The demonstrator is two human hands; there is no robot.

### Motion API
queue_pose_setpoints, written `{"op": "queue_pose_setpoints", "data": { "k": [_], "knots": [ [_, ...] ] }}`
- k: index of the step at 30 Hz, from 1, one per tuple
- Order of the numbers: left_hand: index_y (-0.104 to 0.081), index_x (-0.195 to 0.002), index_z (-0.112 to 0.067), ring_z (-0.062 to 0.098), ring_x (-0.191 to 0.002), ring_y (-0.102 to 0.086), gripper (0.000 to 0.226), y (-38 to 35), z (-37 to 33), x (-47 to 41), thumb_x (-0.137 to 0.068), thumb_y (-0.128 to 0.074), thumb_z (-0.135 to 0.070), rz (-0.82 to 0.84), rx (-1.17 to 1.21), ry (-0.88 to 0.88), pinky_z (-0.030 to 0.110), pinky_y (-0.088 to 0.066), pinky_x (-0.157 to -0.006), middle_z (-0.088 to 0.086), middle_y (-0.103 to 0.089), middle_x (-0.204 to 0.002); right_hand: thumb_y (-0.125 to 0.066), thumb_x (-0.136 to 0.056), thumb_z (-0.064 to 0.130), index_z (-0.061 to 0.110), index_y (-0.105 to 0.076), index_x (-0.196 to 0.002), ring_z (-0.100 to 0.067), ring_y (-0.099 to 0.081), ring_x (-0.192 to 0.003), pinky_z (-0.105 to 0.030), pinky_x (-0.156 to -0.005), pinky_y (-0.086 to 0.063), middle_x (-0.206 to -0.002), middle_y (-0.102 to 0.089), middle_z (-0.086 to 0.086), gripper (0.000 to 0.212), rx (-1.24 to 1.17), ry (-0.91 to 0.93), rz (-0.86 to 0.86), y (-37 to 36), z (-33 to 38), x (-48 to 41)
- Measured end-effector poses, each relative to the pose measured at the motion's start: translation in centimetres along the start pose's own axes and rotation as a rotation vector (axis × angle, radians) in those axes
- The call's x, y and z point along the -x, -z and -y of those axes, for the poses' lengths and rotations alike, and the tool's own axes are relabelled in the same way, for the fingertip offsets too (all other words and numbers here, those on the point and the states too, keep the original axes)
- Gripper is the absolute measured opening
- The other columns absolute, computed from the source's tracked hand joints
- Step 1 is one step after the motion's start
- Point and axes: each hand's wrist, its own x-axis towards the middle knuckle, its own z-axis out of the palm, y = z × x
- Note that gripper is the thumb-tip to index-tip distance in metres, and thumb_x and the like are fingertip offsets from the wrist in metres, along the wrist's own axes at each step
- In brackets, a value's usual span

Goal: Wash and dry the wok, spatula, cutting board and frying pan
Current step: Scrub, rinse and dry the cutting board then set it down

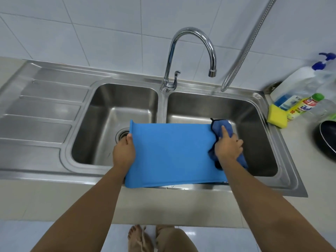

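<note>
A flat blue cutting board (172,153) is held over the double steel sink (163,106), its near edge resting on the sink's front rim. My left hand (124,151) grips the board's left edge. My right hand (228,146) presses a darker blue cloth (221,129) against the board's right edge, index finger stretched out on the cloth. A black frying pan (327,137) lies on the counter at the far right, partly cut off by the frame. No wok or spatula is in view.
The chrome tap (192,51) arches over the divider between the basins; no water runs. A hose (241,51) hangs at the right. A yellow sponge (277,116) and several detergent bottles (300,108) stand on the right counter. The drainboard (40,113) lies to the left.
</note>
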Motion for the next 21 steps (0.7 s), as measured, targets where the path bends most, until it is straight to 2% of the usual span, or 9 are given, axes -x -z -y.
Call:
{"op": "queue_pose_setpoints", "data": {
  "k": [2,5,7,9,11,12,14,17,21],
  "knots": [
    [-0.057,-0.097,-0.007,0.015,-0.069,-0.050,0.051,-0.1,-0.3,0.0,-0.105,-0.022,-0.044,0.004,-0.023,0.005,0.032,-0.035,-0.059,0.000,-0.053,-0.076,-0.042,-0.098,0.021,0.043,-0.019,-0.151,-0.037,-0.035,-0.124,-0.048,-0.105,-0.027,-0.151,-0.028,-0.014,0.062,0.019,-0.020,-0.034,-0.8,1.4,2.7],
    [-0.058,-0.100,-0.009,0.024,-0.086,-0.053,0.049,0.0,-0.2,0.3,-0.105,-0.021,-0.042,0.010,0.014,0.015,0.033,-0.034,-0.073,-0.001,-0.054,-0.082,-0.042,-0.094,0.014,0.042,-0.024,-0.149,-0.035,-0.040,-0.115,-0.045,-0.096,-0.031,-0.151,-0.029,-0.014,0.065,-0.010,0.108,-0.080,-2.0,5.4,7.7],
    [-0.060,-0.111,-0.010,0.024,-0.094,-0.051,0.049,0.2,-0.3,0.4,-0.106,-0.020,-0.039,0.019,0.052,0.003,0.035,-0.034,-0.080,0.000,-0.053,-0.097,-0.045,-0.091,0.013,0.042,-0.032,-0.147,-0.035,-0.045,-0.110,-0.045,-0.091,-0.036,-0.149,-0.036,-0.013,0.064,-0.064,0.272,-0.079,-2.8,8.5,11.8],
    [-0.059,-0.121,-0.007,0.026,-0.100,-0.051,0.052,0.4,-0.3,0.3,-0.106,-0.021,-0.038,0.020,0.086,-0.002,0.036,-0.037,-0.086,0.003,-0.054,-0.107,-0.048,-0.089,0.016,0.042,-0.042,-0.142,-0.036,-0.050,-0.106,-0.046,-0.088,-0.040,-0.144,-0.044,-0.013,0.059,-0.109,0.516,-0.058,-3.1,11.5,16.1],
    [-0.061,-0.118,-0.007,0.023,-0.097,-0.052,0.051,0.4,0.2,0.0,-0.106,-0.022,-0.039,0.016,0.118,-0.012,0.034,-0.038,-0.086,0.010,-0.061,-0.116,-0.045,-0.095,0.020,0.043,-0.036,-0.144,-0.034,-0.044,-0.112,-0.045,-0.095,-0.035,-0.146,-0.039,-0.010,0.054,-0.097,0.770,0.010,-3.3,13.4,17.9],
    [-0.062,-0.117,-0.008,0.022,-0.095,-0.051,0.051,0.4,0.3,0.0,-0.106,-0.023,-0.039,0.014,0.122,-0.022,0.033,-0.038,-0.085,0.012,-0.062,-0.116,-0.043,-0.097,0.022,0.043,-0.033,-0.145,-0.032,-0.040,-0.115,-0.044,-0.097,-0.032,-0.147,-0.036,-0.008,0.053,-0.089,0.833,0.043,-3.3,14.1,17.3],
    [-0.061,-0.113,-0.009,0.022,-0.093,-0.050,0.049,0.4,0.4,0.1,-0.106,-0.023,-0.038,0.011,0.107,-0.037,0.033,-0.036,-0.082,0.009,-0.060,-0.107,-0.041,-0.098,0.024,0.044,-0.031,-0.146,-0.030,-0.037,-0.115,-0.041,-0.097,-0.030,-0.147,-0.034,-0.007,0.052,-0.063,0.849,0.044,-3.0,15.1,14.7],
    [-0.055,-0.096,-0.011,0.023,-0.085,-0.049,0.042,0.3,0.1,0.2,-0.106,-0.024,-0.039,0.018,0.068,-0.054,0.033,-0.034,-0.075,0.000,-0.052,-0.083,-0.041,-0.099,0.023,0.043,-0.029,-0.147,-0.031,-0.034,-0.121,-0.041,-0.099,-0.028,-0.147,-0.032,-0.008,0.054,0.003,0.755,0.070,-2.9,17.3,11.1],
    [-0.061,-0.092,-0.005,0.026,-0.081,-0.057,0.052,0.4,0.4,-0.1,-0.105,-0.026,-0.041,0.017,0.128,-0.028,0.036,-0.041,-0.070,0.001,-0.057,-0.078,-0.046,-0.094,0.018,0.045,-0.032,-0.146,-0.031,-0.032,-0.122,-0.041,-0.099,-0.029,-0.148,-0.028,-0.009,0.059,0.054,0.781,0.084,-2.3,18.6,12.5]
  ]
}}
